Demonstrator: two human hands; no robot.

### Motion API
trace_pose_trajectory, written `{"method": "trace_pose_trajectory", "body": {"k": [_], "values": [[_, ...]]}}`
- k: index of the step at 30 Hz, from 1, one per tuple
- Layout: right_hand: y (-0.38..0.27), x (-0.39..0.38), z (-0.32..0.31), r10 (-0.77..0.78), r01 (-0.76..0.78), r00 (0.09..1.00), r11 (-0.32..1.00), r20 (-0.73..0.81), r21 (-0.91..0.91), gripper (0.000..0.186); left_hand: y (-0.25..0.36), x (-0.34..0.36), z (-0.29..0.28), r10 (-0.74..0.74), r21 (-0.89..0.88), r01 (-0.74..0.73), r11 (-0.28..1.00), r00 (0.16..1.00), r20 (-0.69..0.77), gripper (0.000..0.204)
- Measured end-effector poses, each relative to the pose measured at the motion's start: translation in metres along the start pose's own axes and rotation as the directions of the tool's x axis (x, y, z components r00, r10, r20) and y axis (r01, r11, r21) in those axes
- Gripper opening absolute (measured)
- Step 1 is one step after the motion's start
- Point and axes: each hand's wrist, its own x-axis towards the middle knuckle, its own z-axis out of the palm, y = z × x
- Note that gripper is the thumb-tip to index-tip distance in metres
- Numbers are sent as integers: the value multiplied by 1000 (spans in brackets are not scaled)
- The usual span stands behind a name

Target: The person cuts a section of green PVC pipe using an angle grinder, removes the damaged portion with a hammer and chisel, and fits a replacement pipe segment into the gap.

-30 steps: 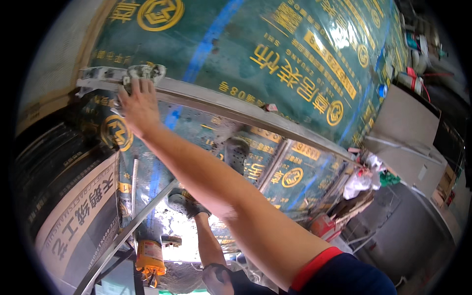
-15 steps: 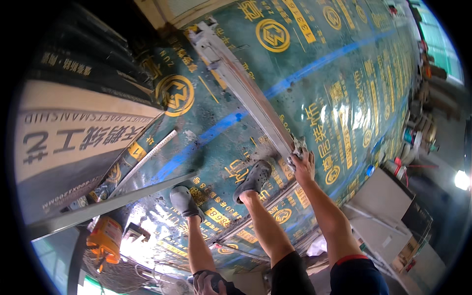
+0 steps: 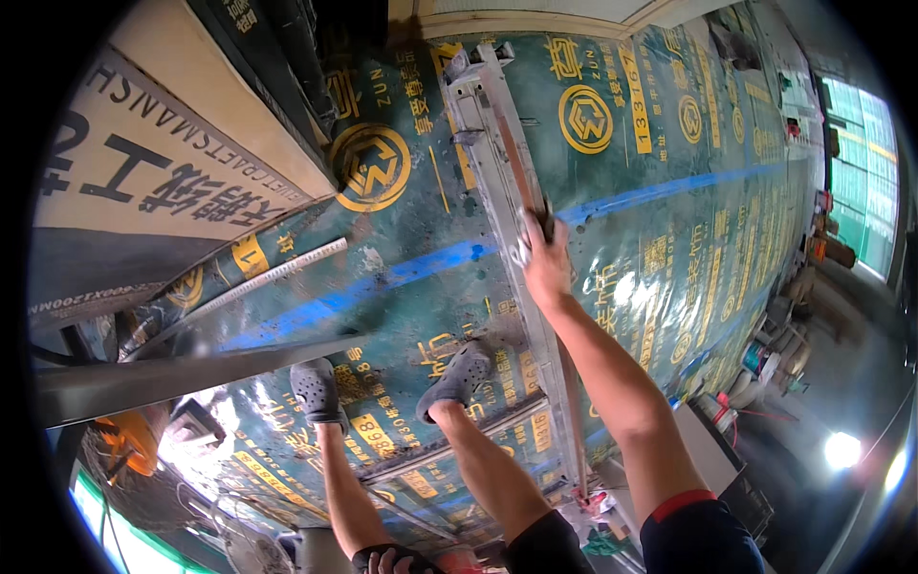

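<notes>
A long, dirty metal rail (image 3: 499, 191), like that of a manual tile cutter, runs from the far middle toward the lower right. Partway along it, my right hand (image 3: 547, 263) is closed on what looks like a crumpled grey rag, pressed to the rail's top. Much of this rag is hidden by the fingers. At the lower edge my left hand (image 3: 394, 561) rests on my dark shorts near the knee, its fingers spread and only partly in view. Both my feet, in grey clogs (image 3: 457, 376), stand left of the rail.
Green printed floor film (image 3: 660, 249) with blue tape lies underneath. A large carton (image 3: 182, 163) stands at the left, above a white strip (image 3: 277, 271) and a metal bar (image 3: 191, 378). An orange bucket (image 3: 129, 442) sits lower left; a lit lamp (image 3: 842, 450) glows at right.
My right hand has moved along the rail, away from me toward its far end. The whole view has turned, so the rail looks steeper. My left hand stays by the knee.
</notes>
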Motion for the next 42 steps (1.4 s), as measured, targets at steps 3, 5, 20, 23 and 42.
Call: {"method": "trace_pose_trajectory", "body": {"k": [3, 5, 20, 23, 42], "values": [[-62, 100, -15, 82, -76, 993, 995, 85, -71, 76, 11, 5, 1, -12, 16, 12, 1000, 1000, -17, 31], [-65, 171, -1, -42, 34, 996, 994, -74, -101, 65, 11, 11, 5, -15, -4, 15, 1000, 1000, -20, 31], [-27, 50, 24, -368, 420, 904, 859, 220, -292, 59, 14, 15, 0, -75, 18, 74, 997, 994, 73, 31], [-45, 28, 67, -64, 75, 996, 978, 60, -197, 66, 9, 25, -3, -63, -2, 64, 998, 993, 100, 31], [-111, -405, -110, 740, -843, 342, 514, 579, -159, 45, -76, 10, -57, 41, -31, -36, 999, 982, 185, 34]]}}
